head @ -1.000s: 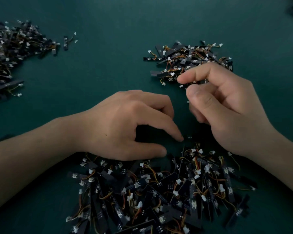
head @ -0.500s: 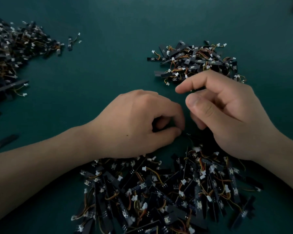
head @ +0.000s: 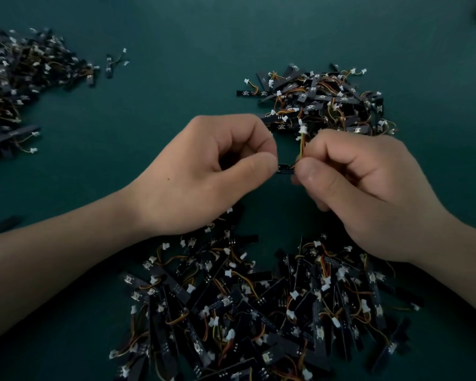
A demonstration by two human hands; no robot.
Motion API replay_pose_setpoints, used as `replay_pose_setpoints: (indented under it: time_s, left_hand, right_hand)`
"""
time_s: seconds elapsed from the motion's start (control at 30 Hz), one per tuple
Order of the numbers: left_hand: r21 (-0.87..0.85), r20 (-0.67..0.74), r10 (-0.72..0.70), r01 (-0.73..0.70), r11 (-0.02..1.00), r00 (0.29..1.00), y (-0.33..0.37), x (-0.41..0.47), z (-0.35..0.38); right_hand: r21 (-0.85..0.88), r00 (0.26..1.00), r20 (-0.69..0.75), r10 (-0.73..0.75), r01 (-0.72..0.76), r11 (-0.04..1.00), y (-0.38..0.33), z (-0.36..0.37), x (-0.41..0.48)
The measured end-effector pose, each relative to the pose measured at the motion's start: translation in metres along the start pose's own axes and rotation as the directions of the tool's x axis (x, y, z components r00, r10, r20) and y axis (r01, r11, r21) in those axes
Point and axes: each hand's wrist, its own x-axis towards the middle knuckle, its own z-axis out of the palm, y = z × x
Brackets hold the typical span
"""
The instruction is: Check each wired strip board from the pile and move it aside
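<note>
Left hand (head: 204, 174), right hand (head: 368, 193) each pinch one end of strip board (head: 284, 169). Risk: wire (head: 302, 145) snags far pile (head: 322, 100); hard pull strains joint.

A dark teal table surface (head: 176, 28) fills the dimly lit view.

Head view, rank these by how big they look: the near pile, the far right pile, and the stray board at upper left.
1. near pile, largest, though nearness to the camera inflates it.
2. far right pile.
3. stray board, clearly smallest.
</note>
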Motion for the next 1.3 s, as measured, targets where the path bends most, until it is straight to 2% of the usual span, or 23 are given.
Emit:
replay_pose_setpoints:
  time_s: [0.2, 0.37, 0.67, 1.3]
  left_hand:
    - [0.098, 0.064, 0.033, -0.040, 0.994, 0.997, 0.0008, -0.0020, 0.0036]
    - [0.063, 0.073, 0.067, -0.071, 0.995, 0.995, 0.0001, -0.0018, 0.0004]
    - [0.101, 0.076, 0.115, -0.123, 0.987, 0.990, 0.0006, -0.0028, 0.0017]
    - [0.082, 0.062, 0.143, -0.147, 0.986, 0.988, 0.0002, -0.0037, 0.0025]
  right_hand:
    - [0.009, 1.000, 0.006, -0.023, 0.023, 1.000, -0.0023, -0.0017, 0.0004]
    - [0.025, 1.000, 0.014, -0.015, 0.015, 1.000, -0.0029, -0.0020, 0.0004]
    - [0.014, 0.999, 0.035, -0.016, 0.016, 1.000, -0.0040, -0.0013, 0.0001]
    - [-0.002, 0.999, 0.043, -0.011, 0.011, 1.000, -0.0040, -0.0001, -0.0010]
